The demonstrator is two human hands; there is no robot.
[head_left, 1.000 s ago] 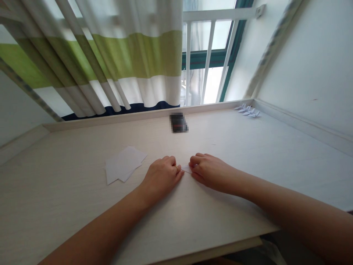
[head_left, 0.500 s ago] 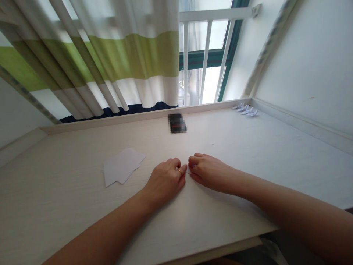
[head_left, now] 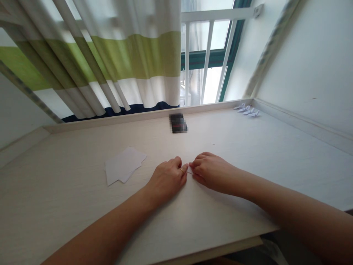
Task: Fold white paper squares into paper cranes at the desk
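Observation:
Close together on the pale tabletop [head_left: 165, 228], my two hands meet over a small piece of white paper [head_left: 189, 170]. Only a sliver of it shows between the fingertips; the rest is covered. My left hand [head_left: 169, 175], with a ring on one finger, is closed, its thumb and finger pinching the paper's left end. From the other side my right hand [head_left: 208, 169] has its fingers curled and pressed on the paper. To the left of my left hand lie a few overlapping white paper sheets [head_left: 124, 165].
A blurred dark object [head_left: 178, 123] lies near the back edge. Several small folded white paper pieces [head_left: 248, 110] sit in the far right corner. A raised rim [head_left: 116, 119] runs along the back, before a striped curtain [head_left: 138, 55] and white window bars [head_left: 204, 59].
The fingers of my right hand have shifted slightly on the paper. Both hands stay at nearly the same spot; the whole view has moved a little.

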